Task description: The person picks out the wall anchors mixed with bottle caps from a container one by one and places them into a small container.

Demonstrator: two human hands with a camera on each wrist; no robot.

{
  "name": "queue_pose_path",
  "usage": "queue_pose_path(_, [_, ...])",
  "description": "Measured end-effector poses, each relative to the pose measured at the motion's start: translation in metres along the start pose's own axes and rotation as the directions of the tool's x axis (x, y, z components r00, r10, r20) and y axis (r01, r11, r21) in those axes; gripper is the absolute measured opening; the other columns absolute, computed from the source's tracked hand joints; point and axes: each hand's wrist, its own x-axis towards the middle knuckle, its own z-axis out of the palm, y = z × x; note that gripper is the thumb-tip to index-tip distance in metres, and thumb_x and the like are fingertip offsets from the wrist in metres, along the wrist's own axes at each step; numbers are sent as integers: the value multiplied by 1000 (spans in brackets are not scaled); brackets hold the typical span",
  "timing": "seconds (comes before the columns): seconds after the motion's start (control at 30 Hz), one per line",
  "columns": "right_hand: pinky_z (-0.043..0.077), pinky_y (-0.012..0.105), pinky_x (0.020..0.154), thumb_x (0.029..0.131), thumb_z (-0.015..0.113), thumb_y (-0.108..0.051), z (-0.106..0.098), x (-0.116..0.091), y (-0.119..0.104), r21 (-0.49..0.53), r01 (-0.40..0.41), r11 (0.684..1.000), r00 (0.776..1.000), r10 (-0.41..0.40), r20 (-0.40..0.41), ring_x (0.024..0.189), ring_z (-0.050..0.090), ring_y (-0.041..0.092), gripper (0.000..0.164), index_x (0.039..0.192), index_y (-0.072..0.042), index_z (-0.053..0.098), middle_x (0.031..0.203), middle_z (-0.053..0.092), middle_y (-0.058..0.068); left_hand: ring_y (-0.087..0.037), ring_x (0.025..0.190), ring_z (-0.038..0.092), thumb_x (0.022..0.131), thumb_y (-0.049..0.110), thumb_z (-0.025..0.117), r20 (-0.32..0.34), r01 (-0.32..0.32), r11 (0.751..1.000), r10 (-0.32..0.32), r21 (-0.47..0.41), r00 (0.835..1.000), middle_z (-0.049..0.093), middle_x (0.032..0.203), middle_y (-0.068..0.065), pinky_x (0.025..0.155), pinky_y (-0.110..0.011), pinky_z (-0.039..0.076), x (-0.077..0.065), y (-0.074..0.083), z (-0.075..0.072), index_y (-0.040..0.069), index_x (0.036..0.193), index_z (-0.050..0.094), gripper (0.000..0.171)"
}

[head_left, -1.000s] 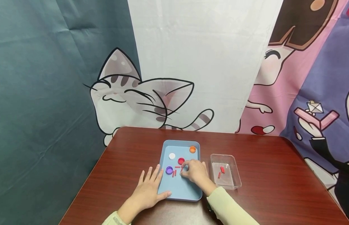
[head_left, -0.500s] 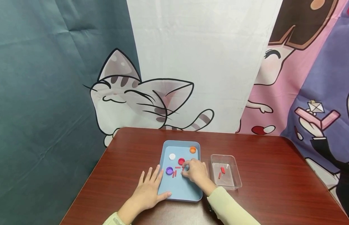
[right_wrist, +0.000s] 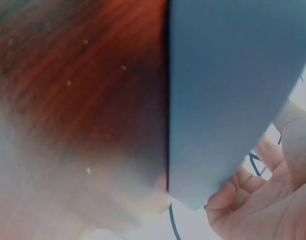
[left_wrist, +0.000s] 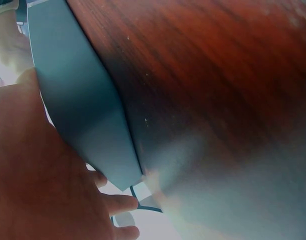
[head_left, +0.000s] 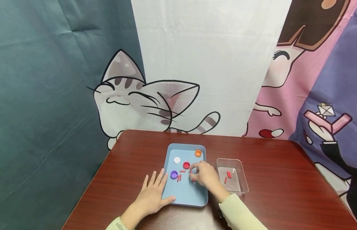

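Note:
On the light-blue tray (head_left: 185,196) lie several short red sticks (head_left: 182,171) beside a purple cap (head_left: 174,174), a red cap (head_left: 186,165) and a white cap (head_left: 177,160). My right hand (head_left: 206,175) is over the tray's right half, thumb and index finger pinching a small red stick (head_left: 190,171) by its ends. Another bit of red shows just below the thumb. My left hand (head_left: 152,195) rests with spread fingers along the tray's left edge, thumb over the near corner. Both wrist views show mostly the tray's outer wall (left_wrist: 83,90), beside the hand (right_wrist: 263,200) in the right one.
A clear plastic box (head_left: 239,188) holding a few red sticks (head_left: 229,174) stands right of the tray. An orange cap (head_left: 198,153) sits in the tray's far right corner. The brown table (head_left: 276,185) meets a printed cloth backdrop (head_left: 213,64) behind.
My right hand has moved slightly right with the red stick in its pinch, and a bit of red now shows below the thumb. My left hand stays in place.

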Motion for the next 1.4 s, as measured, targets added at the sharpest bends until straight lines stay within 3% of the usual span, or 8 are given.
queue_pose_path(0.37, [43, 25, 50, 81, 86, -21, -18, -6, 9, 227, -30, 973, 999, 24, 27, 60, 49, 11, 19, 98, -16, 78, 67, 53, -4, -45, 152, 20, 90, 74, 52, -1, 4, 1000, -4, -1, 1000, 21, 168, -13, 118, -68, 13, -1, 0, -1, 8, 159, 32, 98])
queue_pose_path(0.63, [41, 25, 52, 81, 86, -19, -29, -13, 17, 280, -54, 958, 998, 43, 46, 60, 49, 12, 21, 100, -16, 77, 66, 54, -4, -45, 151, 21, 90, 74, 54, -8, 0, 1000, 0, -1, 1000, 22, 168, -12, 118, -68, 13, 0, -1, 0, 8, 159, 33, 97])
queue_pose_path(1.0, [41, 22, 55, 84, 82, -14, -47, -22, 33, 329, 55, 943, 998, -60, 4, 64, 50, 8, 23, 105, -10, 76, 69, 54, -6, -46, 151, 21, 91, 71, 55, -4, -6, 1000, 5, -17, 1000, 22, 167, -13, 118, -68, 13, -3, 1, -2, 7, 159, 32, 96])
queue_pose_path(1.2, [42, 22, 56, 86, 80, -18, -55, -29, 45, 369, 67, 927, 996, -87, 36, 66, 51, 8, 26, 111, -10, 75, 71, 55, -6, -45, 151, 21, 91, 72, 54, -4, -5, 1000, 5, -12, 1000, 22, 167, -13, 118, -68, 13, -2, 1, -2, 8, 159, 32, 96])
queue_pose_path(1.4, [41, 20, 57, 86, 81, -21, -60, -33, 58, 374, 119, 920, 992, -128, 0, 64, 51, 5, 25, 109, -12, 75, 70, 56, -8, -46, 151, 20, 91, 72, 54, -4, -7, 1000, 7, -22, 1000, 22, 168, -12, 118, -68, 12, -2, 0, 0, 8, 159, 33, 96])
